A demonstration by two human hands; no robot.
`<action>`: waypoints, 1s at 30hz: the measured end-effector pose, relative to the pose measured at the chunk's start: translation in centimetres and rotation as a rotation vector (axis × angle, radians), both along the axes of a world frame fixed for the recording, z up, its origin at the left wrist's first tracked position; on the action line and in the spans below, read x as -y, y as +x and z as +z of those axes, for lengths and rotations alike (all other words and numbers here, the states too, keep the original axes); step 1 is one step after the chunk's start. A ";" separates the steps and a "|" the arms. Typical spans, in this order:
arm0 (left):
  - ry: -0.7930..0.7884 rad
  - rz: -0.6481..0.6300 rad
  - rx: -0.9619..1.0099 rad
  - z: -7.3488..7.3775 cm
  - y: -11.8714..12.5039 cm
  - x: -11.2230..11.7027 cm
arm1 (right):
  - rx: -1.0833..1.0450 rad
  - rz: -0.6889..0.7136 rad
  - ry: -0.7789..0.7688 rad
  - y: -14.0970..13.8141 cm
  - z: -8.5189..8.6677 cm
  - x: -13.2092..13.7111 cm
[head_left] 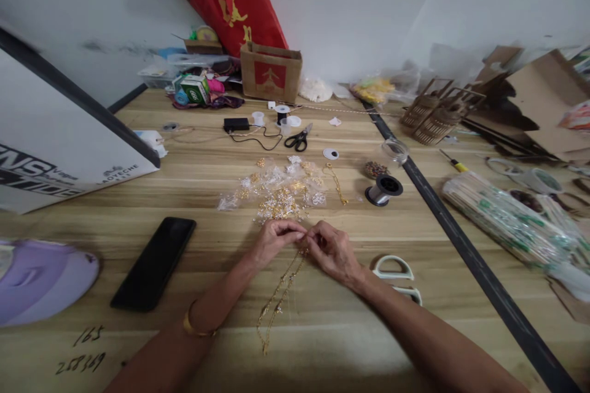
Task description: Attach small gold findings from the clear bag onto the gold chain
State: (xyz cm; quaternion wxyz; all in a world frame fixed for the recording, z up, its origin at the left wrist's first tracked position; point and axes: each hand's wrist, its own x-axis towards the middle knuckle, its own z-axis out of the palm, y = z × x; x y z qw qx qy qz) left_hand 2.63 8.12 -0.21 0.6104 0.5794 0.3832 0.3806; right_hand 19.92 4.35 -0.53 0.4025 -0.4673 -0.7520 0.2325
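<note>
Found left hand point(278, 239) and right hand point(332, 252) pinching one gold chain point(279, 309), fingers point(294, 227) closed at an indistinct point. Counted two white handles point(396, 276), one partly behind right forearm point(415, 319).

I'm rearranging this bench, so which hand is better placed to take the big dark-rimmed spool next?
Probably the right hand: the dark-rimmed spool stands ahead and to its right, while the left hand is farther off, on the other side. Both are at the nearer gold chain.
</note>
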 end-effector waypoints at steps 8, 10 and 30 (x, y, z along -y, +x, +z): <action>0.012 -0.001 -0.025 -0.1 0.0 0.0 | -0.004 0.015 0.000 0.0 0.4 0.0; 0.013 -0.001 -0.027 0.0 0.0 0.0 | -0.001 0.016 0.001 0.0 0.5 0.0; -0.052 0.014 0.019 -0.2 0.1 -0.1 | 0.009 0.031 0.009 0.0 0.3 0.0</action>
